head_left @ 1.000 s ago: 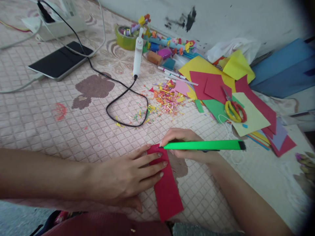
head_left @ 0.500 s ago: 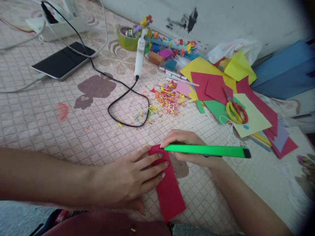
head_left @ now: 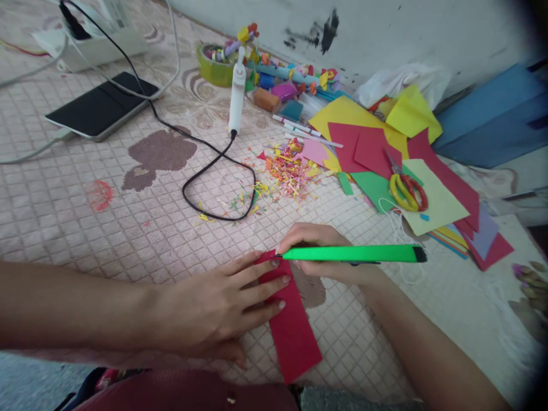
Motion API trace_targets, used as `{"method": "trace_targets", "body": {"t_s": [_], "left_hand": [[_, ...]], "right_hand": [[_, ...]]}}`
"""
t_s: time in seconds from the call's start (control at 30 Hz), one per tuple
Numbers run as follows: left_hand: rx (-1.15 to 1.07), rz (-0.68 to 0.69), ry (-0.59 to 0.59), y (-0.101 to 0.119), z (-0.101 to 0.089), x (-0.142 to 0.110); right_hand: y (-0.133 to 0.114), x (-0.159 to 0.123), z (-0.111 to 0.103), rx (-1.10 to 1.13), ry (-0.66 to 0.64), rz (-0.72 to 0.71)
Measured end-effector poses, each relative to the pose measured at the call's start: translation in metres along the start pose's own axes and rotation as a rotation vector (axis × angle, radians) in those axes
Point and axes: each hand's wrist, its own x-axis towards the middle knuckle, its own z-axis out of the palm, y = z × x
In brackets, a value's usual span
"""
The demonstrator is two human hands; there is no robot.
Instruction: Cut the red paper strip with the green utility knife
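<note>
At one strip [head_left: 295,342]: two hands [head_left: 214,311], one pen [head_left: 351,253].

strip [head_left: 295,337] before scraps [head_left: 294,171], scissors [head_left: 407,193] on sheets [head_left: 443,200]

We are resting our left hand [head_left: 212,305] palm-down with fingers spread, and gripping with our curled right hand [head_left: 317,234].

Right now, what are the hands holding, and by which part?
The right hand holds the green pen-like tool near its dark tip. The left hand grips nothing, lying partly over the red strip.
</note>
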Motion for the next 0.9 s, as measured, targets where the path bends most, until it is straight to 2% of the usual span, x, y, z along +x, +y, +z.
{"method": "trace_targets", "body": {"t_s": [0.2, 0.67, 0.9], "left_hand": [[-0.005, -0.035, 0.064, 0.0032, 0.0052, -0.0009], [0.031, -0.081, 0.036, 0.0088, 0.007, 0.0018], [0.024, 0.054, 0.092, 0.0059, 0.0064, -0.0014]], "right_hand": [[0.0, -0.0002, -0.0012, -0.023, -0.001, -0.017], [0.0026, -0.0023, 0.0035, -0.01, 0.034, -0.002], [0.0036, -0.0015, 0.0029, 0.011, 0.03, -0.024]]}}
